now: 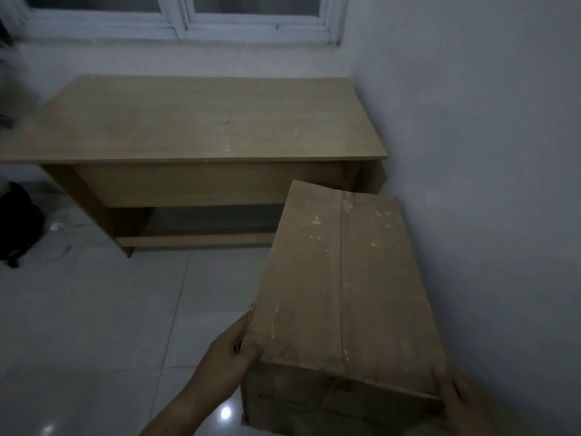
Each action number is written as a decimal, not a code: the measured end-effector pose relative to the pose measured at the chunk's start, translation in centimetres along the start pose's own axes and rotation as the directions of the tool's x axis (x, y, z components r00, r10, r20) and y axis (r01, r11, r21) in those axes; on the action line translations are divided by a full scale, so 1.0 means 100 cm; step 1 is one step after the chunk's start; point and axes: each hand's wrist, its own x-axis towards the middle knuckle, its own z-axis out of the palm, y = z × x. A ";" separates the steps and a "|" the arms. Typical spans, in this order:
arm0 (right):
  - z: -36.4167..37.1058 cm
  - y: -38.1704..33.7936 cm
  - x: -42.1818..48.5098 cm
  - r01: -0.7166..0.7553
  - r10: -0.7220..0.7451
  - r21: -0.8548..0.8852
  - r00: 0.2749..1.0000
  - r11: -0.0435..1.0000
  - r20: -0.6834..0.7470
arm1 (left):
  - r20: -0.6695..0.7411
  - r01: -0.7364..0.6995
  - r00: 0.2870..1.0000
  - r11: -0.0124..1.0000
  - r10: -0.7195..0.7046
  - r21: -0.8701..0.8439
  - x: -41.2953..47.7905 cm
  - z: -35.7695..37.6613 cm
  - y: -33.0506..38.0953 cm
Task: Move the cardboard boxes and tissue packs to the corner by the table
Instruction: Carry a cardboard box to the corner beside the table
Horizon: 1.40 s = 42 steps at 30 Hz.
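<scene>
A long brown cardboard box (pixel 342 284), taped shut and dusty on top, is held between both hands at the lower right, its far end pointing toward the corner beside the wooden table (pixel 195 121). My left hand (pixel 231 350) grips the box's near left edge, thumb on the top corner. My right hand (pixel 462 394) clasps the near right corner, close to the wall. No tissue packs are in view.
The white wall (pixel 487 152) runs along the right, close beside the box. A window (pixel 182 17) sits above the table. A black bag (pixel 17 225) and white cables (pixel 59 228) lie on the tiled floor (pixel 110 325) at left.
</scene>
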 end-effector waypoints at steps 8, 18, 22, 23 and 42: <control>0.084 0.021 0.134 0.068 -0.068 -0.014 0.998 0.998 -0.002 | -0.054 -0.007 0.998 0.995 0.013 0.101 0.121 0.028 -0.073; 0.133 0.023 0.226 0.180 -0.179 0.007 0.982 0.984 -0.061 | -0.093 -0.090 0.990 0.980 0.107 0.178 0.212 0.065 -0.111; 0.150 0.054 0.258 0.221 -0.219 0.011 0.969 0.975 -0.115 | 0.000 -0.077 0.997 0.977 0.079 0.197 0.229 0.088 -0.134; 0.151 0.058 0.258 0.217 -0.217 -0.010 0.969 0.976 -0.120 | 0.020 -0.055 0.998 0.971 0.052 0.231 0.229 0.097 -0.144; 0.137 0.012 0.225 0.309 -0.306 -0.118 0.951 0.944 0.046 | 0.150 -0.078 0.989 0.823 -0.009 0.563 0.189 0.099 -0.110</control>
